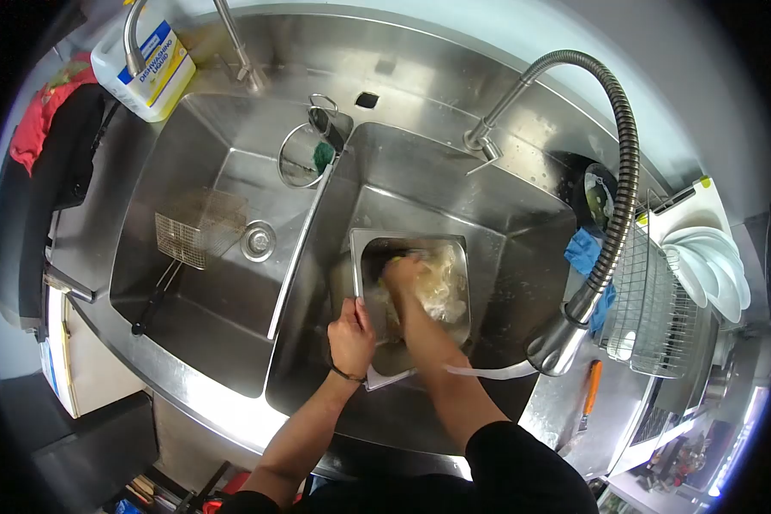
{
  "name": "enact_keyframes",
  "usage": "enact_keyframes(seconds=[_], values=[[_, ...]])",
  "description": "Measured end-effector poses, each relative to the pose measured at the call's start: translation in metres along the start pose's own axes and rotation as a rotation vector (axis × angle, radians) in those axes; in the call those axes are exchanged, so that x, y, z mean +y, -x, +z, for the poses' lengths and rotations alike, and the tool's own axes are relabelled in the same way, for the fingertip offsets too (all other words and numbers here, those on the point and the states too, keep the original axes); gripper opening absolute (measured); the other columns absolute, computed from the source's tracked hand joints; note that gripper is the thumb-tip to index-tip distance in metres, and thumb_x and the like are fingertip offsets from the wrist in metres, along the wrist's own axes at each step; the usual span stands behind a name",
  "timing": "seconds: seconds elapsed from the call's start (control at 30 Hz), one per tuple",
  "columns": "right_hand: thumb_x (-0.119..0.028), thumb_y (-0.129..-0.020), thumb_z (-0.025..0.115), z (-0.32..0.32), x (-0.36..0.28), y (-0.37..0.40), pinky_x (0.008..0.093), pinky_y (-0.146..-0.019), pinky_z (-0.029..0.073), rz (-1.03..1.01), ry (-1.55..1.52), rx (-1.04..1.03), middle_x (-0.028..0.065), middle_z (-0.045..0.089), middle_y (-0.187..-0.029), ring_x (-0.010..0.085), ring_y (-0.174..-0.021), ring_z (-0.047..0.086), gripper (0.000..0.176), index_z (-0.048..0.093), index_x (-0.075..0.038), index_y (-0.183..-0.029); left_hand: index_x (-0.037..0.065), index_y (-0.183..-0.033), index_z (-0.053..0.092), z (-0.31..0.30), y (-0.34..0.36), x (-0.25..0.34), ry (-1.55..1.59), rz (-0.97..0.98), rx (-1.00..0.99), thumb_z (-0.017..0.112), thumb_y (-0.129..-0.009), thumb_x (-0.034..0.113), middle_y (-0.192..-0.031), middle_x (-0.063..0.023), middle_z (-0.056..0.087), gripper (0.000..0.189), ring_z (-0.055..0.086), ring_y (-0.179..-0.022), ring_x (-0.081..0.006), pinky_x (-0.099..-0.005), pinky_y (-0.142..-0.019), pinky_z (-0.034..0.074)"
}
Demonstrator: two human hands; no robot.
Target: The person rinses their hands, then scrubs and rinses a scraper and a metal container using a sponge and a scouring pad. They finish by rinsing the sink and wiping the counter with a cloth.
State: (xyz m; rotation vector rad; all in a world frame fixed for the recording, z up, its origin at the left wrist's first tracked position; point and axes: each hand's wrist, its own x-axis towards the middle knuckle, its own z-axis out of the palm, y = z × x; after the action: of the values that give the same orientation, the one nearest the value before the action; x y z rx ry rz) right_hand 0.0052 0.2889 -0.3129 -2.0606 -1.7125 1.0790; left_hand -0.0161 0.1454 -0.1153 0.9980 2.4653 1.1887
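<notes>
In the right-hand sink basin stands a rectangular steel food pan (410,233), with foamy, yellowish water (441,287) inside. My left hand (351,336) grips the pan's left rim, fingers closed over the edge. Down inside the pan, my right hand (405,272) is at its far left part, fingers curled and slightly blurred. A bit of yellow shows by those fingers, but what they hold is too hidden to name. A spray hose's steel head (557,349) hangs to the right of my right forearm, with a pale stream of water in front of that arm.
A wire fry basket (182,236) lies in the left basin (223,325). A round strainer (303,156) sits by the divider. Dishwashing liquid (152,73) stands at back left. Right of the sink are a blue cloth (583,250), a dish rack (647,300), plates (711,265) and an orange-handled scraper (591,387).
</notes>
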Motion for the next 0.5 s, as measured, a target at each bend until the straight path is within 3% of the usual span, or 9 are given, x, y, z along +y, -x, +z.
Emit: enact_keyframes(seconds=[0.03, 0.07, 0.17, 0.2, 0.23, 0.3, 0.4, 0.5], values=[[-0.020, -0.076, 0.056, 0.006, 0.012, 0.006, 0.0460, -0.086, 0.041, -0.156, 0.280, -0.303, 0.0272, 0.036, -0.124, 0.0429, -0.105, 0.046, 0.050, 0.037, 0.005, -0.115, 0.002, -0.072, 0.046, 0.000, 0.001, 0.001, 0.005, -0.009, -0.001, 0.045, -0.090, 0.013, -0.049, -0.0188, 0.048, 0.021, 0.051, -0.045, -0.0373, -0.0436, -0.039, 0.037], [-0.017, -0.074, 0.057, -0.038, -0.037, 0.066, 0.0448, -0.086, 0.041, -0.153, 0.356, -0.235, 0.0225, 0.041, -0.123, 0.0420, -0.106, 0.047, 0.054, 0.036, 0.006, -0.118, 0.002, -0.071, 0.046, 0.001, 0.000, 0.002, 0.021, -0.002, 0.012, 0.045, -0.090, 0.013, -0.050, -0.0186, 0.048, 0.021, 0.051, -0.045, -0.0372, -0.0434, -0.039, 0.037], [-0.019, -0.075, 0.057, -0.040, 0.011, 0.059, 0.0476, -0.089, 0.039, -0.329, 0.363, -0.328, 0.0216, 0.037, -0.128, 0.0426, -0.109, 0.045, 0.062, 0.031, 0.007, -0.125, 0.002, -0.071, 0.046, -0.002, 0.005, -0.001, 0.042, -0.020, 0.022, 0.045, -0.090, 0.013, -0.050, -0.0184, 0.049, 0.021, 0.051, -0.045, -0.0369, -0.0430, -0.039, 0.037], [-0.019, -0.078, 0.047, -0.050, 0.022, 0.045, 0.0511, -0.089, 0.039, -0.238, 0.432, -0.423, 0.0175, 0.029, -0.136, 0.0430, -0.110, 0.045, 0.054, 0.033, -0.003, -0.127, 0.002, -0.071, 0.046, -0.004, 0.004, -0.002, 0.054, -0.034, 0.023, 0.046, -0.089, 0.013, -0.050, -0.0184, 0.049, 0.021, 0.051, -0.045, -0.0367, -0.0429, -0.039, 0.037], [-0.019, -0.078, 0.047, -0.056, 0.023, 0.046, 0.0511, -0.089, 0.039, -0.243, 0.427, -0.420, 0.0175, 0.029, -0.136, 0.0430, -0.110, 0.045, 0.054, 0.033, -0.003, -0.127, 0.002, -0.071, 0.046, -0.003, 0.004, 0.001, 0.053, -0.028, 0.027, 0.046, -0.089, 0.013, -0.050, -0.0184, 0.049, 0.021, 0.051, -0.045, -0.0367, -0.0429, -0.039, 0.037], [-0.021, -0.075, 0.057, -0.066, 0.027, 0.068, 0.0481, -0.092, 0.037, -0.373, 0.696, -0.395, 0.0215, 0.034, -0.132, 0.0401, -0.111, 0.045, 0.068, 0.027, 0.009, -0.127, 0.003, -0.072, 0.046, 0.000, 0.005, 0.006, 0.016, -0.015, 0.045, 0.046, -0.089, 0.013, -0.050, -0.0183, 0.049, 0.021, 0.051, -0.045, -0.0364, -0.0430, -0.039, 0.037], [-0.020, -0.074, 0.058, 0.029, 0.145, 0.068, 0.0478, -0.093, 0.035, -0.667, 1.018, -0.418, 0.0217, 0.038, -0.129, 0.0394, -0.112, 0.045, 0.063, 0.034, 0.002, -0.128, 0.002, -0.070, 0.045, -0.001, 0.006, 0.004, 0.013, -0.027, 0.029, 0.046, -0.090, 0.014, -0.050, -0.0186, 0.048, 0.023, 0.051, -0.046, -0.0371, -0.0428, -0.040, 0.037], [-0.033, -0.077, 0.056, -0.022, 0.120, 0.044, 0.0535, -0.089, 0.036, 0.147, 0.060, -0.771, 0.0179, 0.046, -0.122, 0.0384, -0.113, 0.043, 0.054, 0.043, -0.006, -0.122, 0.001, -0.069, 0.044, -0.002, 0.008, 0.003, 0.010, -0.028, 0.006, 0.045, -0.090, 0.014, -0.050, -0.0188, 0.047, 0.025, 0.050, -0.046, -0.0378, -0.0422, -0.040, 0.036]])
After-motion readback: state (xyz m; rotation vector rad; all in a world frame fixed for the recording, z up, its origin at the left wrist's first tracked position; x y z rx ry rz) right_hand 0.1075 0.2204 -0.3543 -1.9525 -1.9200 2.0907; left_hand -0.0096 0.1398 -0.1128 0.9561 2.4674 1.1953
